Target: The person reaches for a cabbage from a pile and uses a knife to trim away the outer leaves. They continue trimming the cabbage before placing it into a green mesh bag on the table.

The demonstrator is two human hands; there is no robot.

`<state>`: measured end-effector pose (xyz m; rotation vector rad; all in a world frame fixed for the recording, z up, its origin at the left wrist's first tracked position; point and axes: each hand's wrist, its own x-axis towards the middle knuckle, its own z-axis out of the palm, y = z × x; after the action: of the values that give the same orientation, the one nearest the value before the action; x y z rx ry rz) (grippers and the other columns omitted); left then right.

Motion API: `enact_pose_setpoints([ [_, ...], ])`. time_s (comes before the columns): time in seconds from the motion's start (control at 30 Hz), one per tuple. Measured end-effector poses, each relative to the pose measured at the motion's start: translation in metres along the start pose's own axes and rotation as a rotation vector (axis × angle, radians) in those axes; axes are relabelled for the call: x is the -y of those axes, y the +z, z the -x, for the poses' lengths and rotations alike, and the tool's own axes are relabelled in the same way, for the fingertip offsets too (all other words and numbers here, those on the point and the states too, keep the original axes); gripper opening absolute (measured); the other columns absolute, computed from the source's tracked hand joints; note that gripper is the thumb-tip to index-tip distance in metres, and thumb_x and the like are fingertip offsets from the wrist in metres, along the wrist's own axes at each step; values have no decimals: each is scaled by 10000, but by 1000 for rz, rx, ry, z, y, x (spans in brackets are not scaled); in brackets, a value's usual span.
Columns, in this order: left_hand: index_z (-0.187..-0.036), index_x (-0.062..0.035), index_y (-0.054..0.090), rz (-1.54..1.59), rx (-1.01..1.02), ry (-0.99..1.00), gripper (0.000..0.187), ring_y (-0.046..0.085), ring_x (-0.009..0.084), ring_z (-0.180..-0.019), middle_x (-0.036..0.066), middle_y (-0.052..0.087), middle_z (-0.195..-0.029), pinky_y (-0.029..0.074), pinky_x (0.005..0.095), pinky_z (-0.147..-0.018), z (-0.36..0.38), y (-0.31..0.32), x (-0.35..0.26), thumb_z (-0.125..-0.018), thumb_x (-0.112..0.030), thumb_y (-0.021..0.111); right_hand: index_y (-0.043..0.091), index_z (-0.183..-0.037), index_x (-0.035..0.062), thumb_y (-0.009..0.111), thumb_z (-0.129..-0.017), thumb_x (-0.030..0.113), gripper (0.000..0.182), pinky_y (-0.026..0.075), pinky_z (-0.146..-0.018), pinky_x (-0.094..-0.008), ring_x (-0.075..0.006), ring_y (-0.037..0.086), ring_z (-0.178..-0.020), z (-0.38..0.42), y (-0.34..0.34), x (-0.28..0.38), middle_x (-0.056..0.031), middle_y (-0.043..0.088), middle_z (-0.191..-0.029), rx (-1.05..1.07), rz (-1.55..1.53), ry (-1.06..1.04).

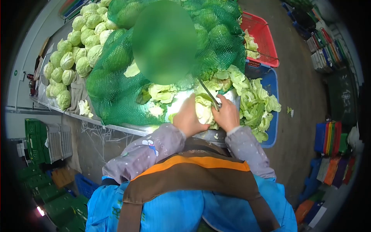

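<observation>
A pale green cabbage (204, 110) is between my two hands above the metal table near its front edge. My left hand (189, 118) is wrapped round the cabbage's left side, thumb at the bottom. In my right hand (227, 115), at the cabbage's right side, is a knife (208, 92); its dark blade points up and to the left. Loose cabbage leaves (162, 92) lie left of and beyond my hands. More leaves (258, 101) are heaped on the right, over a blue crate (273, 129).
Green net sacks of cabbages (116, 85) cover the table's middle. Trimmed cabbages (83, 65) are piled at the left. A red crate (266, 42) with leaves stands at the back right. Green crates (35, 141) are on the left. A blurred oval hides part of the sacks.
</observation>
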<state>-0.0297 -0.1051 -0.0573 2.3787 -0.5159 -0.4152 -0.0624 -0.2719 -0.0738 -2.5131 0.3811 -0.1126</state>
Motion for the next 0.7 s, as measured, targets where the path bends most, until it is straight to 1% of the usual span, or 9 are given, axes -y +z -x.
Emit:
enact_pose_setpoints([
  [0.13, -1418, 37, 206, 107, 104, 37, 1170, 464, 356, -1213, 258, 412, -1349, 400, 352, -1001, -4, -13, 18, -544, -416, 837, 636, -1020, 41, 666, -756, 255, 341, 502, -714, -447, -370, 641, -789, -7, 29, -43, -217, 655, -820, 106, -45, 179],
  [0.2, -1435, 16, 181, 121, 74, 81, 1160, 445, 334, -1247, 244, 404, -1373, 378, 348, -1027, -5, -22, 48, -566, -365, 848, 643, -991, 34, 672, -756, 244, 316, 505, -701, -437, -365, 644, -770, -5, 37, -62, -216, 656, -797, 33, -83, 136],
  [0.33, -1464, -46, 125, 436, 420, 1, 1126, 408, 282, -1272, 206, 394, -1391, 325, 364, -1072, 12, -69, 81, -612, -151, 852, 628, -1013, 36, 686, -751, 216, 323, 498, -631, -402, -364, 640, -676, 52, 45, -58, -190, 656, -773, 12, -309, 172],
  [0.4, -1465, -35, 81, 757, 264, -297, 1166, 372, 319, -1288, 235, 343, -1402, 323, 372, -1073, 21, -84, 72, -610, -170, 863, 625, -1015, 38, 691, -749, 208, 322, 493, -611, -393, -362, 637, -647, 56, 44, -43, -181, 653, -757, 5, -310, 160],
  [0.47, -1435, 5, 150, 103, 30, -351, 1196, 326, 381, -1297, 283, 272, -1389, 348, 400, -1052, 13, -38, 58, -567, -406, 863, 629, -1003, 48, 690, -751, 202, 302, 490, -582, -385, -341, 631, -602, 61, 39, -25, -156, 631, -674, -83, -427, 27],
  [0.53, -1396, -26, 262, 264, -95, -462, 1122, 283, 408, -1306, 288, 226, -1410, 317, 428, -1074, 1, -31, 35, -532, -427, 855, 614, -1069, 63, 724, -743, 214, 375, 498, -627, -349, -316, 644, -698, 40, 28, -31, -151, 644, -787, 2, -350, 42],
  [0.6, -1347, -21, 335, 89, -195, -306, 1030, 316, 447, -1254, 294, 270, -1370, 329, 447, -1057, 12, -19, 23, -538, -393, 853, 574, -1155, 73, 765, -722, 258, 507, 501, -724, -346, -305, 629, -872, 20, 23, -55, -159, 621, -1011, -41, 85, 119],
  [0.63, -1353, -30, 330, -130, -210, -107, 1038, 328, 450, -1236, 286, 298, -1349, 339, 466, -1038, 21, -10, 24, -526, -366, 861, 536, -1210, 68, 797, -689, 329, 638, 486, -821, -368, -301, 585, -1016, 12, 9, -54, -164, 555, -1167, -23, -6, 218],
  [0.7, -1353, -28, 307, -169, -211, 143, 1050, 337, 432, -1231, 293, 288, -1342, 373, 474, -1000, 25, -2, 31, -517, -340, 861, 533, -1211, 59, 804, -677, 350, 666, 486, -831, -367, -290, 584, -1024, 2, -5, -32, -172, 551, -1173, 18, -225, 71],
])
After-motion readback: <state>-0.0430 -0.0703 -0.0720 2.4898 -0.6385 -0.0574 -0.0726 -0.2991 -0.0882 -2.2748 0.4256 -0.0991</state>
